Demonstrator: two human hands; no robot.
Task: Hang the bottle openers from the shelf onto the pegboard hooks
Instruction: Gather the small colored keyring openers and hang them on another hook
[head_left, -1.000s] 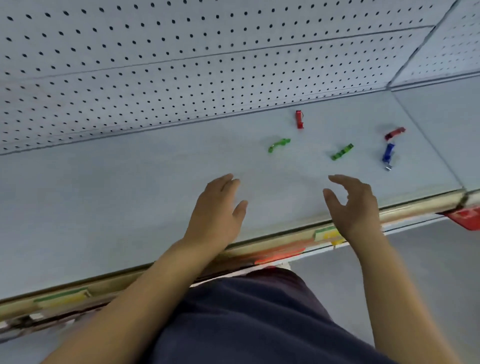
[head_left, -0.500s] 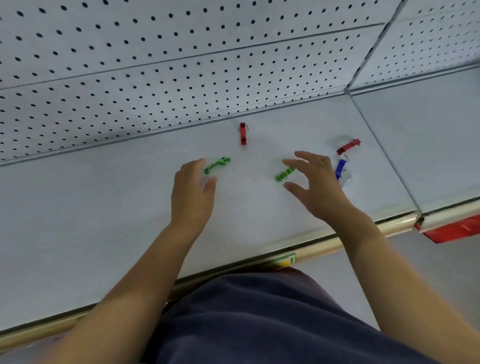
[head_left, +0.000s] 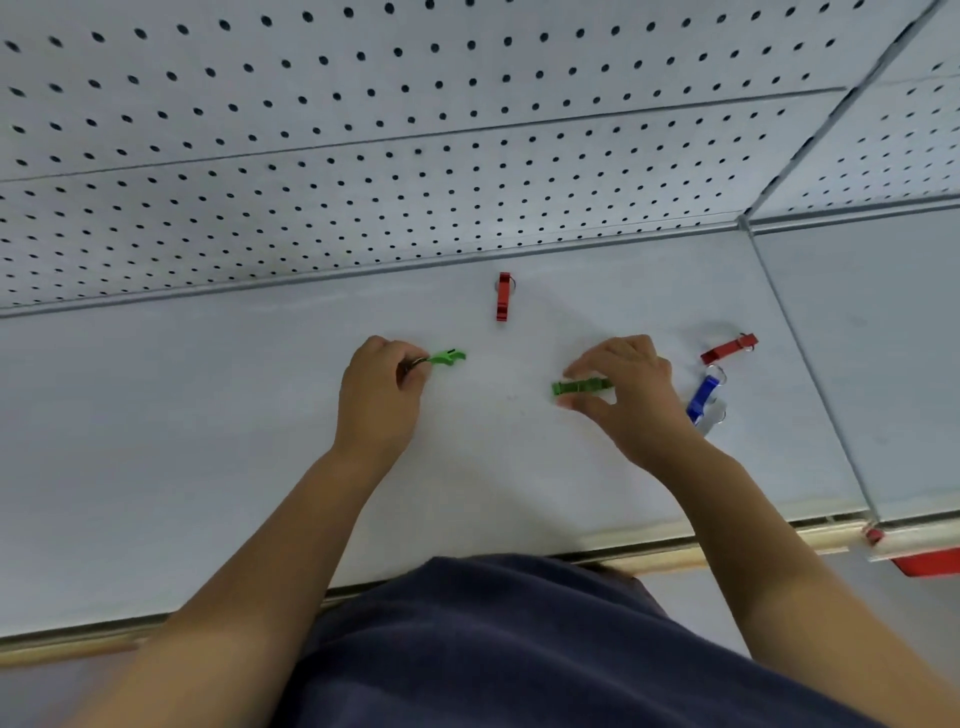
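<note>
Several small bottle openers lie on the grey shelf (head_left: 208, 467). My left hand (head_left: 382, 397) pinches the ring end of a light green opener (head_left: 447, 357). My right hand (head_left: 631, 397) pinches a dark green opener (head_left: 579, 387) between thumb and fingers. A red opener (head_left: 503, 296) lies near the back of the shelf. Another red opener (head_left: 729, 349) and a blue opener (head_left: 701, 395) lie to the right of my right hand. The pegboard (head_left: 415, 156) rises behind the shelf, and no hooks show in this view.
A seam (head_left: 810, 374) divides this shelf from a second shelf panel on the right. A wooden-coloured front rail (head_left: 675, 556) runs along the shelf edge, with a red tag (head_left: 930, 564) at the far right. My dark shirt (head_left: 519, 649) fills the bottom of the view.
Both hands moved forward over the shelf from its front edge. The left hand closed on the light green opener, the right on the dark green one.
</note>
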